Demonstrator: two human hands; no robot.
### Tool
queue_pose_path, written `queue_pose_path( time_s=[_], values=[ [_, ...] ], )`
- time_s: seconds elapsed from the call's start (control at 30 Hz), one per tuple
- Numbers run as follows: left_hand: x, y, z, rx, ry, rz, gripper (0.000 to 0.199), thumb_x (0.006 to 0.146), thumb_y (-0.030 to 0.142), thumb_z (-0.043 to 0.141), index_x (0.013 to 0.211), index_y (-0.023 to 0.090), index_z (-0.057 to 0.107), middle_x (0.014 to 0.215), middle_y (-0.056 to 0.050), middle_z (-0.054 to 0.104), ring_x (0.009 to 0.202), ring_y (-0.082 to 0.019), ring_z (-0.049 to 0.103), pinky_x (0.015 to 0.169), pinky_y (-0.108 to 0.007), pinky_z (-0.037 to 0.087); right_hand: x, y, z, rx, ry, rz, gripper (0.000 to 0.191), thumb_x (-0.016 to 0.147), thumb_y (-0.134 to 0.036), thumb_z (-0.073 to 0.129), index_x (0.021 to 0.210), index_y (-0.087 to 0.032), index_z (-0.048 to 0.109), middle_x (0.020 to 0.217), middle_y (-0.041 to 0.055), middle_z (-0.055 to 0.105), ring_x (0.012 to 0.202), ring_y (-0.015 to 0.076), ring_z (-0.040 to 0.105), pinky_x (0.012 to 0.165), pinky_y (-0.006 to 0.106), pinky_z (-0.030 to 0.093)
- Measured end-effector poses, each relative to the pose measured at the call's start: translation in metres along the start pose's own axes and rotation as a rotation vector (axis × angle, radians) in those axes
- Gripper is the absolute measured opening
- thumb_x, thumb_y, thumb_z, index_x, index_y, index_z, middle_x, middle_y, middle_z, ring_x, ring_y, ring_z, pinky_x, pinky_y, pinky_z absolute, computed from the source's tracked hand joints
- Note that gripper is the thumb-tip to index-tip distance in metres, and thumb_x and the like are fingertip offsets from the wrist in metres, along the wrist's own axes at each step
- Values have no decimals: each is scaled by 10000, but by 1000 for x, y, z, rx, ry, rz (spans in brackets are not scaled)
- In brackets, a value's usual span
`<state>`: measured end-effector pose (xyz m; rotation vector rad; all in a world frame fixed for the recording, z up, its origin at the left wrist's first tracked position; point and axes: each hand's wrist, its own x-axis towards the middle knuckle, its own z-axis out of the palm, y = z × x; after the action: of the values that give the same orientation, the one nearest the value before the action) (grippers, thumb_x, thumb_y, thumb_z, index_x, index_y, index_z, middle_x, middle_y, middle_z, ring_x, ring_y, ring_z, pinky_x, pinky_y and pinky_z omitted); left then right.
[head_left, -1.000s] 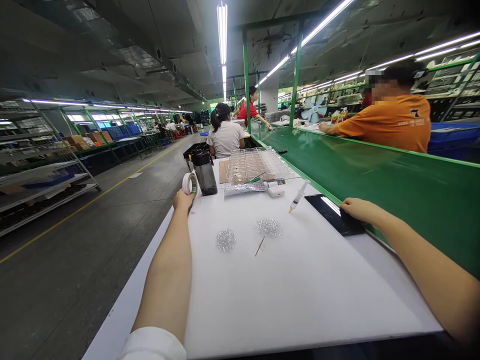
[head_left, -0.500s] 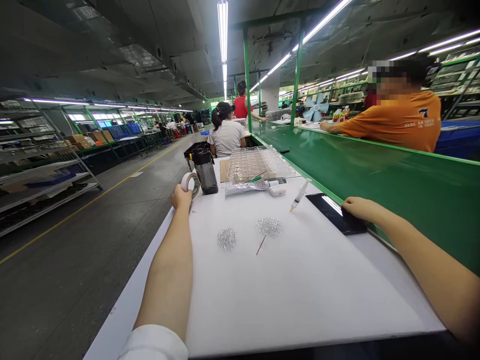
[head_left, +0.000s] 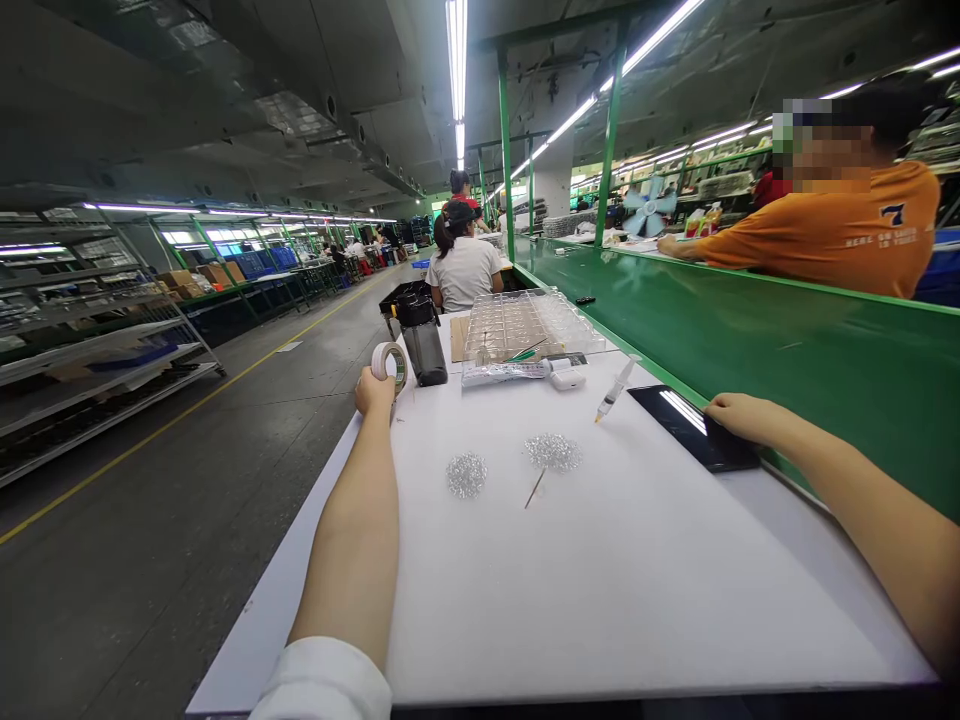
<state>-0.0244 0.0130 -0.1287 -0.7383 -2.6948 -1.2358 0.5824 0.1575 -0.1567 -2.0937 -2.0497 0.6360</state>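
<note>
From the head view, your left hand is closed around a roll of adhesive tape, held upright at the far-left part of the white work sheet; the green printing inside its core is too small to read. Your right hand lies with its fingers together on the edge of a black glass panel, and I cannot tell whether it is gripping the panel or only resting on it. No brand is legible on any item at your station. Counted on the sheet: two heaps of silvery granules, the second heap lying just right of and beyond the first; one thin wooden stick, touching the second heap; one syringe, tilted, with a yellowish tip; one silver tube with a white cap, its label unreadable. Beyond these sit one transparent compartment tray, one black-lidded drink bottle just beside the tape, and one black open case. A green conveyor belt runs along your right. Three co-workers show nearby: one in an orange shirt across the belt, printed with a legible "7" above smaller illegible lettering; one in a white shirt; one in red.
</note>
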Motion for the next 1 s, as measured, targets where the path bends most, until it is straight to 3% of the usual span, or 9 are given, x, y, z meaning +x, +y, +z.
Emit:
queue_pose_path(
  time_s=[0.1, 0.27, 0.43, 0.63, 0.83, 1.0],
  values=[
    [0, 1, 1, -31, 22, 12, 373, 997, 211, 856, 1335, 298, 726, 1464, -179, 842, 1428, -425, 807, 1197, -551, 651, -2, -1, -2, 2, -11, -1, 291, 1122, -259, 574, 836, -249, 623, 955, 123, 795, 842, 275, 761, 683, 346, 577],
    [-3, 1, 2, 19, -47, -41, 412, 915, 189, 934, 1255, 290, 726, 1388, -179, 856, 1436, -441, 798, 1204, -552, 648, -7, -3, -3, 10, 19, 2, 231, 1063, -264, 658, 834, -249, 639, 961, 122, 793, 873, 289, 766, 706, 347, 575],
    [-1, 2, 0, -60, 48, 7, 363, 991, 171, 834, 1304, 318, 726, 1438, -120, 855, 1416, -383, 812, 1210, -520, 646, -15, -10, -5, -11, 7, 9, 276, 1121, -252, 556, 849, -253, 609, 958, 120, 787, 910, 292, 770, 677, 333, 552],
    [-4, 2, -1, 31, -63, -55, 293, 943, 162, 893, 1123, 292, 702, 1364, -187, 852, 1439, -445, 800, 1185, -563, 650, -21, -15, -6, -13, 0, 19, 370, 1178, -222, 516, 819, -253, 600, 901, 102, 758, 893, 284, 759, 687, 344, 550],
    [-3, 5, -3, -87, 66, -15, 338, 1024, 185, 813, 1303, 323, 683, 1456, -154, 839, 1430, -403, 806, 1216, -571, 642, -15, -11, -5, -31, -9, -4, 339, 1173, -242, 503, 847, -257, 594, 869, 97, 761, 877, 291, 766, 689, 348, 562],
    [-5, 4, -2, -36, -4, -68, 413, 949, 113, 883, 1268, 292, 691, 1444, -225, 831, 1443, -473, 800, 1217, -610, 651, -11, -8, -4, -22, -5, 3, 253, 1107, -243, 599, 855, -255, 609, 896, 98, 766, 861, 292, 762, 687, 344, 542]
  ],
)
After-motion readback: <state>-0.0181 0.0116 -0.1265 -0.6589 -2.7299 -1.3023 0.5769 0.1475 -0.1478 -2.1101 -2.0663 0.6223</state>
